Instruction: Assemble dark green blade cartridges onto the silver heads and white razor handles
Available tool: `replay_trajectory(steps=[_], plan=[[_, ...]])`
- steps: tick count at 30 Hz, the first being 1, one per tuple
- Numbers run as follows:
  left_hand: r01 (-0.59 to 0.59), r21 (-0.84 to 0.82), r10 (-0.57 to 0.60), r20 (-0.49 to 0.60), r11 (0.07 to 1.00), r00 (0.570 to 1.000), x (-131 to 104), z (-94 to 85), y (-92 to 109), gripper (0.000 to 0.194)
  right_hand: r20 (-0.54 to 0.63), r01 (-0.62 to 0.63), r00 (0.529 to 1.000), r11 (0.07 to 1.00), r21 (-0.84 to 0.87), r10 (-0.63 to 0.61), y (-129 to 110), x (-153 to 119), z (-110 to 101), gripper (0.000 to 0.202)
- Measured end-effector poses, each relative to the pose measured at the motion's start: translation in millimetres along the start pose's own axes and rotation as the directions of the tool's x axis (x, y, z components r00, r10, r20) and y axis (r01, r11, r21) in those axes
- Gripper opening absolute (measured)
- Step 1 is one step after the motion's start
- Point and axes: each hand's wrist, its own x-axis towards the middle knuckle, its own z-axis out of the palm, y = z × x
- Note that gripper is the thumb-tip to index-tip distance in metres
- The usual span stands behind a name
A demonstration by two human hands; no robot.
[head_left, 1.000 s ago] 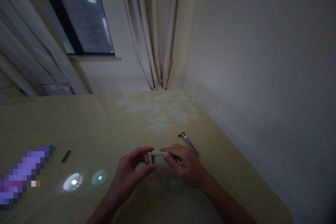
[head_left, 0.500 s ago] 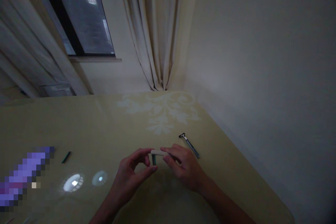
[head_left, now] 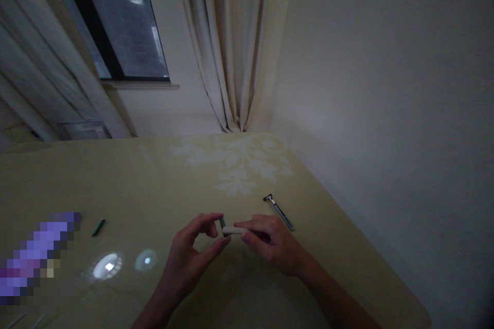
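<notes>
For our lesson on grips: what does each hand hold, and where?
The left hand pinches a dark green piece by its ends; the right hand holds a pale stick by the end away from the piece.

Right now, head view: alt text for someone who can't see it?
The left hand pinches a small dark strip between thumb and finger while the right hand holds a pale stick to it, above a glossy yellowish table. A razor lies beyond the right hand, a small green piece off to the left. Behind: curtains and a window.
</notes>
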Motion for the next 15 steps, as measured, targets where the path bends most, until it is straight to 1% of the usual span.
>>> replay_trajectory(steps=[4,5,9,10,13,15], plan=[[-0.064,0.027,0.065,-0.009,0.998,0.998,-2.2,2.6,0.7,0.031,-0.081,-0.047,0.996,0.999,-0.01,0.046,-1.8,0.7,1.7,0.046],[-0.081,0.031,0.081,-0.008,0.996,0.997,-2.7,2.9,0.9,0.031,-0.082,-0.045,0.996,0.999,-0.001,0.045,-2.6,0.6,1.8,0.045],[-0.105,0.05,0.107,-0.023,0.993,0.994,-3.0,2.3,1.5,0.034,0.034,-0.025,0.999,0.997,0.077,0.022,-5.2,0.5,-1.2,0.041],[-0.105,0.053,0.107,-0.027,0.993,0.994,-3.0,2.2,1.8,0.035,0.042,-0.029,0.999,0.996,0.088,0.025,-5.2,0.9,-2.1,0.04],[-0.114,0.045,0.115,-0.02,0.992,0.993,-3.6,2.7,2.9,0.036,-0.001,-0.063,0.998,0.989,0.132,0.064,-2.4,2.9,-3.2,0.041],[-0.115,0.043,0.115,-0.012,0.992,0.993,-4.1,3.2,3.6,0.036,0.022,-0.092,0.996,0.975,0.201,0.09,0.9,3.9,-3.7,0.045]])
